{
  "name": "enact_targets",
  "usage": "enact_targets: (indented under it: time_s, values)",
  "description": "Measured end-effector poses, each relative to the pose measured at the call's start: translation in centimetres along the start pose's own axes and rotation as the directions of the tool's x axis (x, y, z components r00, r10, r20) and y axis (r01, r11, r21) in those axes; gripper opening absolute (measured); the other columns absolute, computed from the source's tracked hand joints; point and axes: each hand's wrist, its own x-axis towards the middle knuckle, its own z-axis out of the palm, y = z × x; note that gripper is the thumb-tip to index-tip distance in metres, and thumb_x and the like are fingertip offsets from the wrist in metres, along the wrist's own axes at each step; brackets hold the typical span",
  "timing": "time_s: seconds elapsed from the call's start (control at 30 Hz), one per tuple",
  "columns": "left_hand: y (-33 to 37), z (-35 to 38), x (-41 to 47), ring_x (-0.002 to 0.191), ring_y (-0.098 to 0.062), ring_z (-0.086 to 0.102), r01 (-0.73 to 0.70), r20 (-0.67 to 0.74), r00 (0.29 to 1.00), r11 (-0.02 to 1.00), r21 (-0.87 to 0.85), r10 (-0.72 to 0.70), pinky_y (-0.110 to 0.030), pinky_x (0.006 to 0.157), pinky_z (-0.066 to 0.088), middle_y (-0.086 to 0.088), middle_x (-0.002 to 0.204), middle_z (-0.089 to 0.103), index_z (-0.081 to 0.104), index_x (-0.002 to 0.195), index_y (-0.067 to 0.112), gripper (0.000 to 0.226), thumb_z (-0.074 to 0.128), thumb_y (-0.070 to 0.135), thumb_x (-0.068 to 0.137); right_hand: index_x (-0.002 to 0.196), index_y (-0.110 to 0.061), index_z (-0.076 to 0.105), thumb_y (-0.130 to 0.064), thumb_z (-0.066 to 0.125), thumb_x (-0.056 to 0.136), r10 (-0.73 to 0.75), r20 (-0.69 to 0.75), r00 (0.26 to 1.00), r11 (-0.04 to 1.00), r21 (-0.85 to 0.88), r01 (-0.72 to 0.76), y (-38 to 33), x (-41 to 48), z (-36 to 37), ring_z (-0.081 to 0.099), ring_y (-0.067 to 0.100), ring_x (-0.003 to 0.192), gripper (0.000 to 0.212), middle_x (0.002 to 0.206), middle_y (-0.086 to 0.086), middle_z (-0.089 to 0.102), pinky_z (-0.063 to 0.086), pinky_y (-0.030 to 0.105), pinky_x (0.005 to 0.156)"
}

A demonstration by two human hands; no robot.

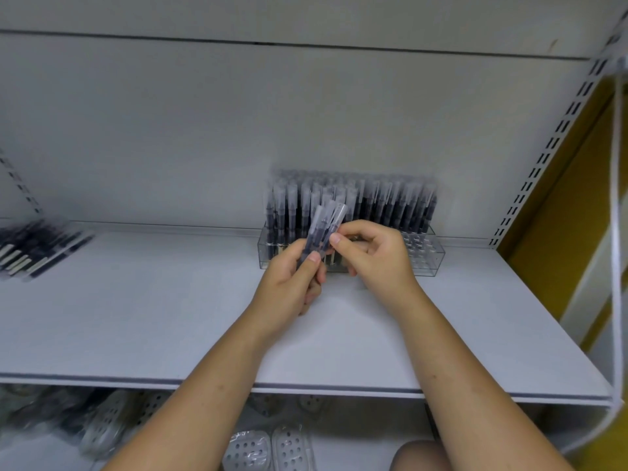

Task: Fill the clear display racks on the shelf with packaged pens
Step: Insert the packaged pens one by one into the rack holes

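Note:
A clear display rack stands at the back of the white shelf, right of centre. Its rear rows are packed with upright packaged pens; the front right holes are bare. My left hand grips a small bunch of packaged pens just in front of the rack. My right hand pinches the upper part of one pen in that bunch with thumb and forefinger. The rack's front left part is hidden behind my hands.
A pile of loose packaged pens lies flat at the shelf's far left. A slotted upright and a yellow wall bound the right side. Below the shelf lie wrapped perforated items.

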Motion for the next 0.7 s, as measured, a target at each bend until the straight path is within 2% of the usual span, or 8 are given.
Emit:
enact_targets:
  time_s: [0.17,0.23,0.3,0.43,0.57,0.6,0.7]
  values:
    - [0.0,0.1,-0.1,0.054,-0.019,0.041,-0.019,-0.013,1.000,0.999,0.028,0.019,-0.021,0.045,0.028,-0.010,0.084,0.056,0.059,0.123,0.010,0.020,0.042,0.015,0.112,0.094,-0.005,0.070,-0.007,0.072,0.096,0.002,-0.014,1.000,1.000,0.015,-0.002,0.0,0.0,0.1,0.056,0.018,0.056,0.003,0.075,0.002,0.074,0.047,0.028,0.054]
    - [-0.1,0.1,0.0,0.054,-0.019,0.045,-0.007,-0.043,0.999,0.999,0.031,0.008,-0.021,0.045,0.030,-0.008,0.086,0.060,0.060,0.122,0.013,0.021,0.042,0.017,0.113,0.093,-0.005,0.066,-0.003,0.067,0.098,-0.010,-0.077,0.997,0.998,0.057,0.014,-0.1,0.2,0.0,0.058,0.017,0.055,0.005,0.070,0.000,0.070,0.045,0.020,0.053]
    - [-0.3,0.1,0.2,0.053,-0.019,0.048,-0.011,-0.079,0.997,0.999,0.038,0.014,-0.020,0.043,0.030,-0.008,0.089,0.063,0.059,0.121,0.013,0.020,0.041,0.017,0.113,0.092,-0.007,0.062,-0.003,0.061,0.100,-0.009,-0.155,0.988,0.992,0.127,0.029,-0.4,0.5,-0.1,0.059,0.017,0.055,0.009,0.074,0.006,0.071,0.041,0.017,0.049]
    - [-0.5,0.1,0.4,0.053,-0.018,0.045,-0.011,-0.117,0.993,0.999,0.034,0.015,-0.019,0.042,0.028,-0.005,0.091,0.063,0.059,0.120,0.013,0.020,0.040,0.016,0.113,0.093,-0.011,0.057,0.001,0.052,0.104,-0.027,-0.351,0.936,0.973,0.206,0.105,-0.8,0.8,-0.6,0.061,0.018,0.056,0.017,0.076,0.007,0.070,0.038,0.023,0.045]
    - [-0.5,0.0,0.4,0.055,-0.018,0.043,-0.008,-0.115,0.993,0.999,0.041,0.013,-0.020,0.043,0.028,-0.004,0.090,0.060,0.060,0.119,0.016,0.020,0.041,0.017,0.113,0.105,-0.013,0.054,-0.010,0.051,0.103,-0.193,-0.512,0.837,0.970,0.027,0.240,-0.2,1.2,-1.3,0.064,0.018,0.068,0.005,0.085,0.022,0.064,0.048,0.024,0.063]
    - [-0.5,0.1,0.4,0.055,-0.018,0.042,-0.006,-0.116,0.993,0.999,0.042,0.011,-0.020,0.043,0.028,-0.004,0.090,0.060,0.060,0.120,0.015,0.020,0.041,0.017,0.113,0.108,-0.013,0.053,-0.012,0.051,0.103,-0.235,-0.517,0.823,0.967,-0.037,0.253,0.1,1.3,-1.4,0.065,0.019,0.073,0.006,0.087,0.021,0.063,0.050,0.025,0.069]
    - [-0.4,0.1,0.4,0.055,-0.018,0.042,-0.004,-0.118,0.993,0.999,0.047,0.010,-0.020,0.043,0.028,-0.004,0.089,0.060,0.060,0.120,0.014,0.020,0.040,0.016,0.113,0.111,-0.019,0.052,-0.018,0.052,0.104,-0.311,-0.484,0.818,0.949,-0.201,0.242,1.0,1.9,-1.6,0.068,0.021,0.081,0.008,0.090,0.000,0.063,0.055,0.035,0.076]
